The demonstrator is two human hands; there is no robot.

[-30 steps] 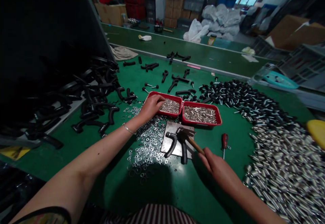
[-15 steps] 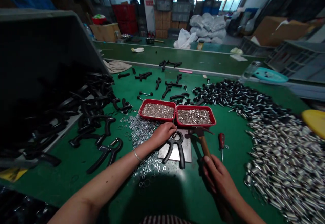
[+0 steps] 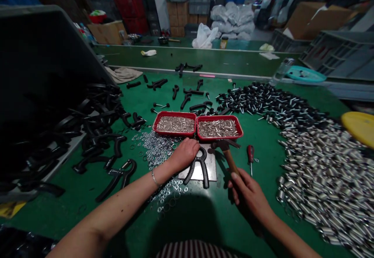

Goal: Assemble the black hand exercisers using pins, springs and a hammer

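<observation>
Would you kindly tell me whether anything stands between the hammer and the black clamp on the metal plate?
Nothing visible stands between the hammer in the right hand and the clamp; only bare plate shows there. The left hand, though, has its fingertips at the clamp's top.

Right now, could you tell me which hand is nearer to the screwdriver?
Right. The right hand, on the hammer, is just this side of the screwdriver; the left hand is farther off, at the clamp.
</observation>
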